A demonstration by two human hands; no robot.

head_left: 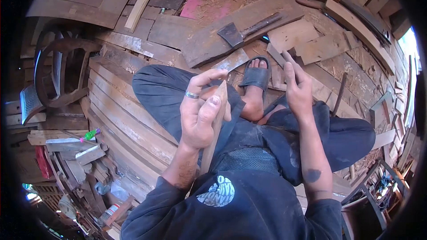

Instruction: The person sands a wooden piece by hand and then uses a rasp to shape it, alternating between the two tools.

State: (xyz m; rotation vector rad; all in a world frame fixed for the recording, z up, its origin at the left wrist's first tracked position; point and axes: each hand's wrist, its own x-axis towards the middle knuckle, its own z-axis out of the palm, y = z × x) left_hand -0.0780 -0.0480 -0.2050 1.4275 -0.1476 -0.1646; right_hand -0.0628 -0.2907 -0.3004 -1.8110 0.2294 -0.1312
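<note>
My left hand (200,111), with a ring on one finger, is closed around a long pale wooden stick (215,129). The stick's upper end is cut to a point and its lower end reaches down to my dark shirt (222,193). Over my bent knee, my right hand (298,91) has its thumb and a finger stretched out, with nothing visible between them. A flat grey-brown piece (276,58) lies beside its fingertips. Beyond my sandalled foot (255,78), a hatchet (231,34) with a dark handle rests on a thick plank (200,46).
Long boards (129,124) lie side by side at the left, near a curved wooden chair frame (62,73). Offcuts, a green-handled tool (91,134) and a bottle (109,213) are at the lower left. More planks (360,35) and shavings cover the right side.
</note>
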